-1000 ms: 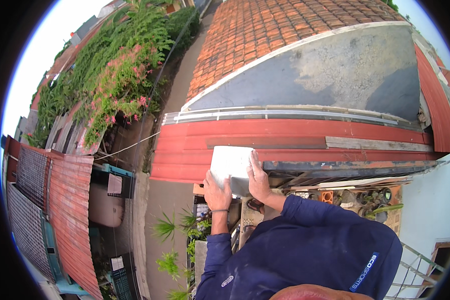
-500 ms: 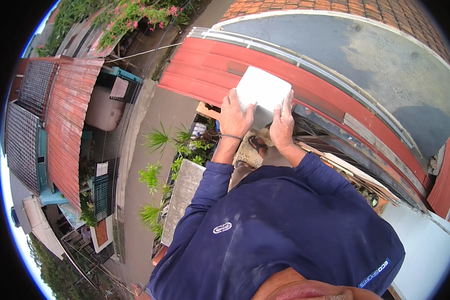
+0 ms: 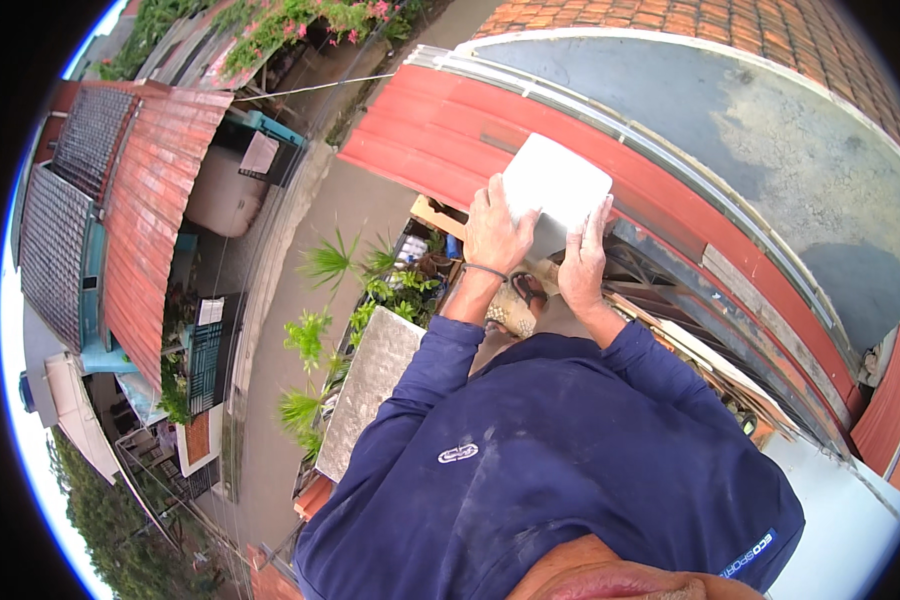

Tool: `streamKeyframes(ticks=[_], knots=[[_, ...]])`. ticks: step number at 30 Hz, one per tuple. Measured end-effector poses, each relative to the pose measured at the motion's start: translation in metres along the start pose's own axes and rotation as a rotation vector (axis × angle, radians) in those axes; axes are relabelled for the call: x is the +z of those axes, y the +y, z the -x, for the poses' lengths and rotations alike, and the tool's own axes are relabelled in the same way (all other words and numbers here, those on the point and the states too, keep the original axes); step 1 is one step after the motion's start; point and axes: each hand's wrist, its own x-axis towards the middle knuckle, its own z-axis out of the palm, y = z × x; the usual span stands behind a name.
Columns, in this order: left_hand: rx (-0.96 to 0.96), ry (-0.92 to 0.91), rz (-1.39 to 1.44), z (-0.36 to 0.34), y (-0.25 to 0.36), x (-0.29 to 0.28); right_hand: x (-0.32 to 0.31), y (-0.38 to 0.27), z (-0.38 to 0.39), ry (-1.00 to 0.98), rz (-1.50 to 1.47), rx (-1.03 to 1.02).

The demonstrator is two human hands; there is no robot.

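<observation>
A bright white block (image 3: 558,178) with squared corners is held out in front of my body. Its top face is washed out by the light, so I cannot tell its material; a greyer side shows below. My left hand (image 3: 498,228) grips its left side, thumb along the near edge. On the near right corner, my right hand (image 3: 583,265) presses with its fingers together. Both hands are closed on the block from opposite sides. A dark band circles my left wrist.
Below the block, my sandalled foot (image 3: 527,292) stands on a rough, narrow surface. A red metal roof (image 3: 430,130) lies just beyond the block. Stacked boards (image 3: 710,365) are at right; a concrete slab (image 3: 372,385) and green plants (image 3: 400,295) are at left, with the street (image 3: 280,350) beyond.
The whole view has shifted, so block and hands appear slightly farther right. My hands keep their hold, and the block's tilt looks nearly the same.
</observation>
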Motion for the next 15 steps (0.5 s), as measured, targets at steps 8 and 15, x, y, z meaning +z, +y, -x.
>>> streamKeyframes(ticks=[8, 15], knots=[[-0.007, -0.014, 0.006, 0.0, 0.001, 0.001, 0.001, -0.001, 0.005, -0.052, 0.082, 0.011], [0.0, -0.002, -0.002, -0.001, 0.001, 0.002, 0.0, 0.002, -0.002, 0.027, 0.062, -0.05]])
